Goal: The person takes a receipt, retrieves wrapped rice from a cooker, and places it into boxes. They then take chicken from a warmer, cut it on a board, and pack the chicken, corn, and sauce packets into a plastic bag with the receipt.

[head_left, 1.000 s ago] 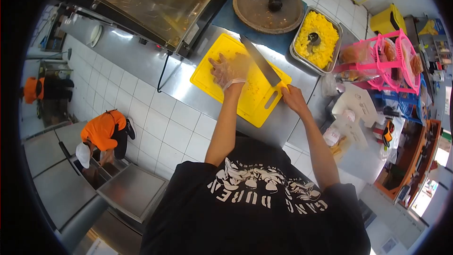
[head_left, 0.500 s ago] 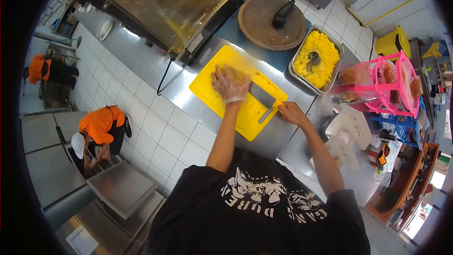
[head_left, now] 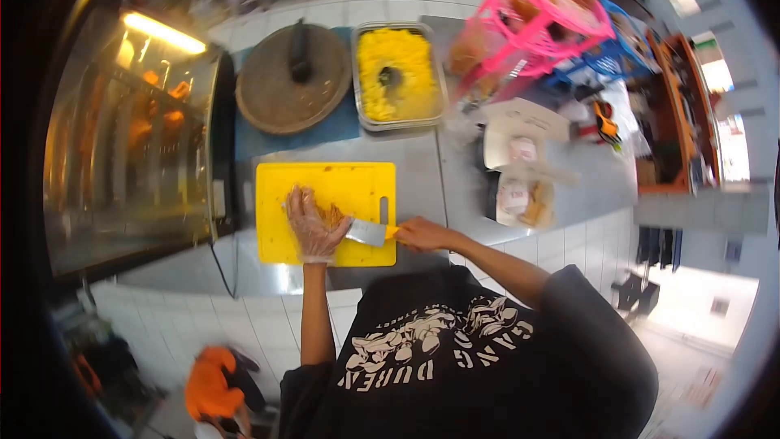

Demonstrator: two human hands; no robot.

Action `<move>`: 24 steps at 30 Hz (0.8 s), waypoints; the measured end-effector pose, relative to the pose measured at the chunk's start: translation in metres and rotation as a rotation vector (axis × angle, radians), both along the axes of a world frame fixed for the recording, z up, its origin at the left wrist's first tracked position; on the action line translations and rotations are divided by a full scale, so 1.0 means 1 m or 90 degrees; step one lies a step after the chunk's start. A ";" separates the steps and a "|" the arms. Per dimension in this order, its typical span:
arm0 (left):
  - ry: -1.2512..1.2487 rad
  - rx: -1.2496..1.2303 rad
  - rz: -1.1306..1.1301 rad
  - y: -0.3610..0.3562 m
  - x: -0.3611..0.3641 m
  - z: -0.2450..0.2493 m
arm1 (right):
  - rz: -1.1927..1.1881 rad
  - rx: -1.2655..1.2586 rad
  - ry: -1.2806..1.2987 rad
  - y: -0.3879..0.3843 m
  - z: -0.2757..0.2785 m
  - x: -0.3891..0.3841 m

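A yellow cutting board (head_left: 280, 240) lies on the metal counter. My left hand (head_left: 317, 228), in a clear plastic glove, rests on it with fingers stretched out. Shredded brown food (head_left: 331, 215) shows between its thumb and fingers. My right hand (head_left: 424, 233), bare, is closed round the yellow handle of a kitchen knife (head_left: 367, 232). The broad blade lies low over the board, and its far end is hidden beneath my left hand and the food.
Behind the board stand a round stone mortar (head_left: 280, 97) with a dark pestle (head_left: 300, 53) and a metal tray (head_left: 398, 123) of yellow food. A glass display case (head_left: 122, 162) is at left. Open cardboard boxes (head_left: 528, 126) and a pink basket (head_left: 561, 32) stand right. A person in orange (head_left: 213, 386) is lower left.
The view has turned, so the board now appears squarer and further left. More brown food shows by my left hand, and the knife reaches under that hand.
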State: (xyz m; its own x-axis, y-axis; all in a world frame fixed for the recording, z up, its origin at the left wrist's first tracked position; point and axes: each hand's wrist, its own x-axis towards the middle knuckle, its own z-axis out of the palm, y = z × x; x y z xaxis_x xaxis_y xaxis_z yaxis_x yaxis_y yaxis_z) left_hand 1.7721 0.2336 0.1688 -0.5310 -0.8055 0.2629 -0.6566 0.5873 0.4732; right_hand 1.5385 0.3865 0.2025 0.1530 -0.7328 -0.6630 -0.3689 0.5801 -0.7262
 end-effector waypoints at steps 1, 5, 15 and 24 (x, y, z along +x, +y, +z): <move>-0.003 0.009 -0.019 -0.003 -0.006 0.008 | -0.044 0.007 0.004 0.012 0.009 0.002; 0.045 0.011 -0.169 0.005 -0.055 0.061 | -0.186 0.030 0.018 0.061 0.072 0.001; 0.029 0.025 -0.642 0.033 -0.297 0.137 | -0.743 0.044 -0.269 0.160 0.141 -0.039; -0.126 0.088 -0.738 0.033 -0.366 0.153 | -0.764 -0.024 -0.470 0.156 0.167 -0.087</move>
